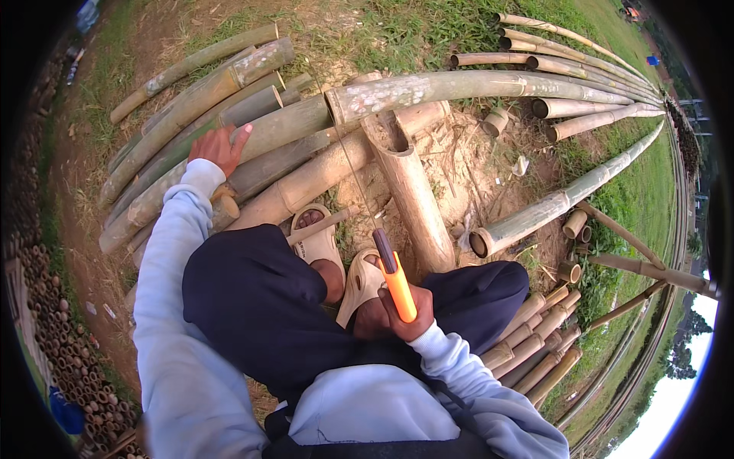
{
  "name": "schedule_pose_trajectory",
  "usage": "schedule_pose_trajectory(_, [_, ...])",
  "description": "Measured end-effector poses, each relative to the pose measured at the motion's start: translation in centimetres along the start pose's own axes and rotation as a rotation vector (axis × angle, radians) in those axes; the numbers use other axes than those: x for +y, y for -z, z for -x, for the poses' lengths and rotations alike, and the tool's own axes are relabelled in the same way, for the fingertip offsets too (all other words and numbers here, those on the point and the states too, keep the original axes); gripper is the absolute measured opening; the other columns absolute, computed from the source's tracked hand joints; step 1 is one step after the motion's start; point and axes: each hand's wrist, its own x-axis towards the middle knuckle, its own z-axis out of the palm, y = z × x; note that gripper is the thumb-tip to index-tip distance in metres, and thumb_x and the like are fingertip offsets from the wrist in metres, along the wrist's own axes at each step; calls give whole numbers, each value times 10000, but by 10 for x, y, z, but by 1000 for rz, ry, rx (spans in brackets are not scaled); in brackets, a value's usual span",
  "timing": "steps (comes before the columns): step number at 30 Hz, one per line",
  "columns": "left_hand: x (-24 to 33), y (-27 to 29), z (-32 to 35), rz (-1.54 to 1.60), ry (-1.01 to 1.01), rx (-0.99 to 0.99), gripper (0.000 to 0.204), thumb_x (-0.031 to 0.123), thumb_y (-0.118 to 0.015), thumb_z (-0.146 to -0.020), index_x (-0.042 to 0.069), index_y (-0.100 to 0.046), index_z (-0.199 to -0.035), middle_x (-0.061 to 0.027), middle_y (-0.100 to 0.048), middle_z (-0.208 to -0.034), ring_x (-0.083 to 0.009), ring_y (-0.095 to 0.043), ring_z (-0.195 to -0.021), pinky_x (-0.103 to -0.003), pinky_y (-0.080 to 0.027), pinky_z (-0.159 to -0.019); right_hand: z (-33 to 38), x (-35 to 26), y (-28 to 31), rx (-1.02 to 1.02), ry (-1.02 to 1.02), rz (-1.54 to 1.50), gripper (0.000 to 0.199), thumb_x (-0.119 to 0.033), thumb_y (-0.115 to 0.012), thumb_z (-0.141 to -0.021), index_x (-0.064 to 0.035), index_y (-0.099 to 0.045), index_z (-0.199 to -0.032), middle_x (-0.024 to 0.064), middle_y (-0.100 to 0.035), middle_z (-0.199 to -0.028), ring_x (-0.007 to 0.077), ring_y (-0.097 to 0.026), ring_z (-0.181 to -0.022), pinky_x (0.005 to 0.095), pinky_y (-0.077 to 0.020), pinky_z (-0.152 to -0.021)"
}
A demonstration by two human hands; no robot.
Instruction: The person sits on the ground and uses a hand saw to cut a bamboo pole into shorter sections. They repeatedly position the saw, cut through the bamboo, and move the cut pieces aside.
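While the left hand (220, 149) lies palm-down over a thick bamboo length (283, 126), fingers bent and thumb stretched along it, the right hand (413, 312) is closed around the handle of an orange-handled tool (399, 291). Whether the left fingers grip the bamboo or only press on it cannot be told.

From the right fist, the tool's thin blade (356, 177) runs up and away toward the near end of a long bamboo pole (436, 86). That end sits just beside the far end of the length under the left hand; whether the two touch is unclear.

Beyond the right hand, a notched bamboo piece (417, 195) slants up to the long pole's underside. More cut lengths (245, 69) lie beyond the left hand. A second pole (527, 222) points toward the right hand from farther right, and short bamboo pieces (527, 336) are stacked to that hand's right. Sandals (325, 245) show between the hands.
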Motion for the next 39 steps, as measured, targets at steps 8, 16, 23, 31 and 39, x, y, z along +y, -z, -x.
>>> schedule_pose_trajectory(8, [1,-2,-5,-4,-27,-27,772,679,-356,-1005,27,-683,-1257,-289,-697,-1114,-449,-641,-1108,-527,-468,-1001,-116,0,-36,97,159,-85,220,-137,-760,-909,4,-634,-797,122,-554,-599,199,-510,-500,358,-428,-518])
schedule_pose_trajectory(16, [-21,-14,-3,23,-8,39,766,680,-392,-993,26,-685,-1263,-319,-681,-1139,-474,-637,-1103,-529,-471,-999,-29,-13,-5,51,104,-152,160,-109,-752,-901,-5,-659,-821,119,-607,-631,255,-613,-538,352,-481,-553])
schedule_pose_trajectory(23, [-16,-18,-6,38,-8,17,744,657,-404,-998,21,-680,-1266,-329,-681,-1112,-483,-635,-1099,-542,-468,-989,-87,-5,-22,67,78,-171,205,-134,-766,-900,6,-649,-805,140,-584,-610,240,-546,-509,364,-444,-527])
schedule_pose_trajectory(31, [-23,-24,-10,54,-23,67,762,681,-388,-994,35,-676,-1280,-315,-675,-1156,-467,-623,-1135,-541,-455,-1011,-64,-6,-39,145,190,-111,164,-121,-762,-884,-7,-657,-831,165,-600,-643,341,-603,-543,393,-467,-538])
schedule_pose_trajectory(39, [-13,-19,-4,36,14,-4,758,680,-391,-994,35,-682,-1266,-310,-667,-1185,-456,-617,-1149,-530,-453,-1012,-74,-14,-32,129,109,-110,140,-98,-766,-885,7,-679,-855,150,-598,-613,262,-564,-496,357,-459,-524])
